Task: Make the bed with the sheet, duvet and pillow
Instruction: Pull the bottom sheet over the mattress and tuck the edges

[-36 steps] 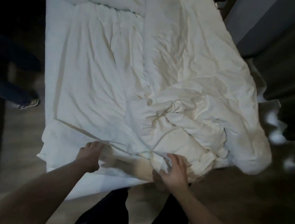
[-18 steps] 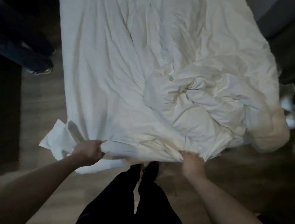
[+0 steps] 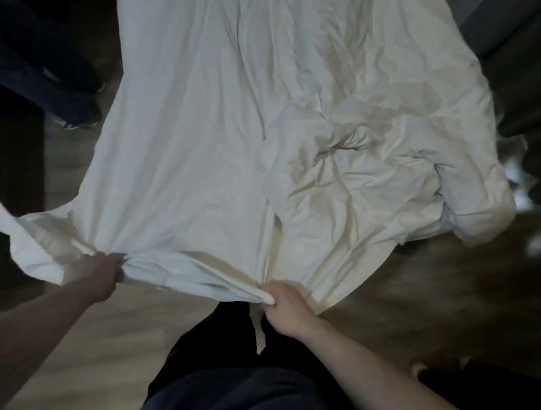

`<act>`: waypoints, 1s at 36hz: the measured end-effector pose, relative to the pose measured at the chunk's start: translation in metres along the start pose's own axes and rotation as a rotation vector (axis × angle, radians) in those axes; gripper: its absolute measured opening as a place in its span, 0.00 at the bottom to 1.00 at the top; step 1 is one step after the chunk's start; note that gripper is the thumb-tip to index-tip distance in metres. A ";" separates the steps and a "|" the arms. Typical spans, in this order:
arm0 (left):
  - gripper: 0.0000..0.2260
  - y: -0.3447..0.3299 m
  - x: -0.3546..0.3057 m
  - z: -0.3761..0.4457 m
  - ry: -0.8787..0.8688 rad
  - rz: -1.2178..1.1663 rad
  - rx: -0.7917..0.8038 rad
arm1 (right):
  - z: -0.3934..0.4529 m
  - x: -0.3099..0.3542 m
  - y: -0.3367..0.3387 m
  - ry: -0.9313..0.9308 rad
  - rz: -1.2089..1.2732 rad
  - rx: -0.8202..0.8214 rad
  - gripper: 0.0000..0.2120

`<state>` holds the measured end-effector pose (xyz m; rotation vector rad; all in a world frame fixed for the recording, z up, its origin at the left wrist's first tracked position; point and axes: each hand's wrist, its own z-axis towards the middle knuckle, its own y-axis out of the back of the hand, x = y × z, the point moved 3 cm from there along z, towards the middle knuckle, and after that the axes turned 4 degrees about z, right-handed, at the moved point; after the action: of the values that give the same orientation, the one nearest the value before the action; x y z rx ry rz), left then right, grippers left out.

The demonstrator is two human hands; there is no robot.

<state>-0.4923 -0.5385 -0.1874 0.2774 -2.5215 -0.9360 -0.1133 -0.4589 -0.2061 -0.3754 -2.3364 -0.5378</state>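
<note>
The crumpled white fabric duvet lies spread over the bed, its near hem drawn past the bed's foot edge above the pale wooden floor. The left hand has its grip bunched tight on the hem toward the left corner; the right hand grips a gathered fold near the hem's middle.

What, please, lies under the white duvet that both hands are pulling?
Under the white crumpled duvet, gripped by left hand and right hand, only wooden floor shows below its lifted edge; the bed is covered.
</note>
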 end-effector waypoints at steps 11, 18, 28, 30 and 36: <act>0.13 0.022 -0.088 0.024 -0.273 -0.154 0.166 | 0.000 -0.042 0.009 -0.335 -0.095 -0.068 0.20; 0.18 0.067 -0.168 0.028 -0.390 -0.457 0.117 | -0.004 -0.047 0.100 -0.413 0.140 -0.566 0.21; 0.26 0.179 -0.283 0.021 -0.564 -0.570 -0.066 | -0.028 -0.066 0.207 -0.420 0.232 -0.839 0.25; 0.26 0.196 -0.313 0.017 -0.600 -0.547 -0.090 | -0.033 -0.080 0.227 -0.425 0.223 -0.845 0.27; 0.27 0.226 -0.417 0.007 -0.658 -0.454 -0.112 | -0.051 -0.138 0.309 -0.419 0.089 -0.889 0.33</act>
<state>-0.1346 -0.2272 -0.1795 0.6089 -3.0406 -1.5455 0.1398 -0.2298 -0.1836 -1.0721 -2.3111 -1.5717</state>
